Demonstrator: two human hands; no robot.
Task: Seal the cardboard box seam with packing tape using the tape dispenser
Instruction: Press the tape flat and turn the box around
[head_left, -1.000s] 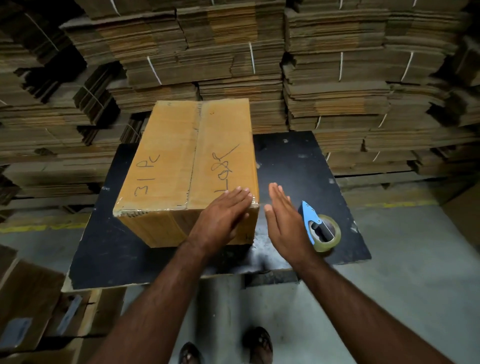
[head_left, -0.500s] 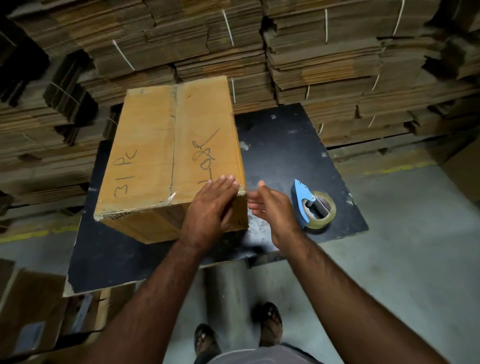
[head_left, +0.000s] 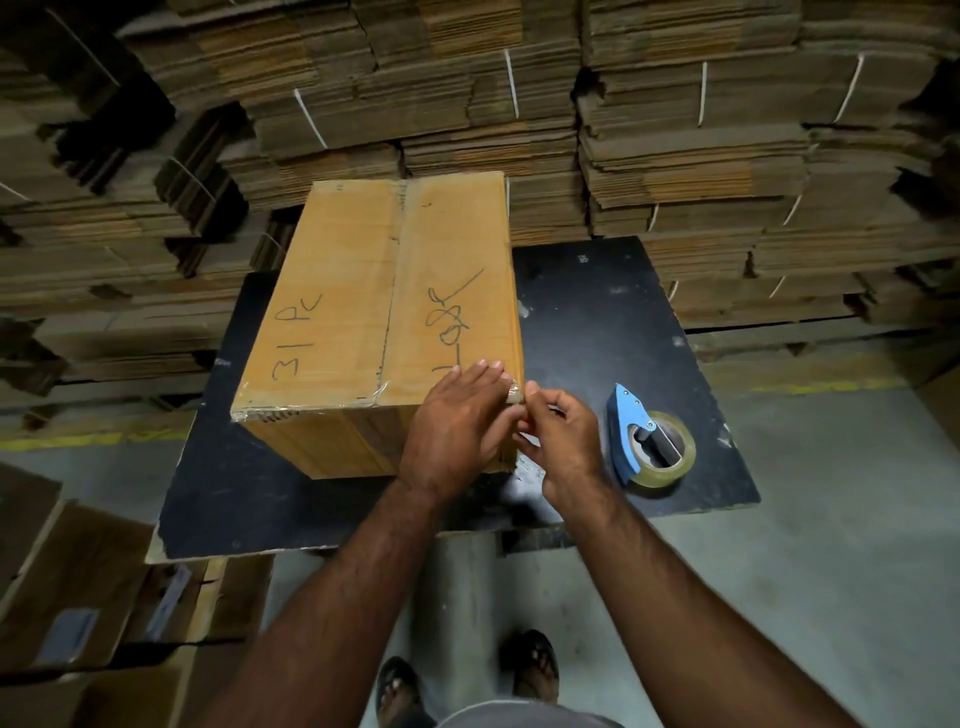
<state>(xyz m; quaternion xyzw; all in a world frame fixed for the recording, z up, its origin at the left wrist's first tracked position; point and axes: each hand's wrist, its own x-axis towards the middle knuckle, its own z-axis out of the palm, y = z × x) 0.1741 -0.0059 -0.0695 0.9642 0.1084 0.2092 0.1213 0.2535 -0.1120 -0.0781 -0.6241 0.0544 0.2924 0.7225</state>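
Note:
A closed cardboard box (head_left: 363, 322) with black handwriting lies on the black tabletop (head_left: 613, 322). A strip of clear tape runs along its near top edge. My left hand (head_left: 457, 426) lies flat on the box's near right corner, pressing the tape. My right hand (head_left: 563, 431) is curled just beside that corner, its fingertips pinching the loose end of the tape (head_left: 515, 392). A blue tape dispenser (head_left: 649, 439) with a clear tape roll lies on the table to the right of my right hand, untouched.
Tall stacks of flattened, tied cardboard (head_left: 675, 130) wall the far side. Folded boxes (head_left: 78, 597) lie on the floor at the lower left. The table stands on a grey post (head_left: 457, 587), and my sandalled feet (head_left: 467, 680) are below.
My right hand has curled from an open palm and closed its fingertips on the tape end at the box corner. My left hand has stayed on the corner.

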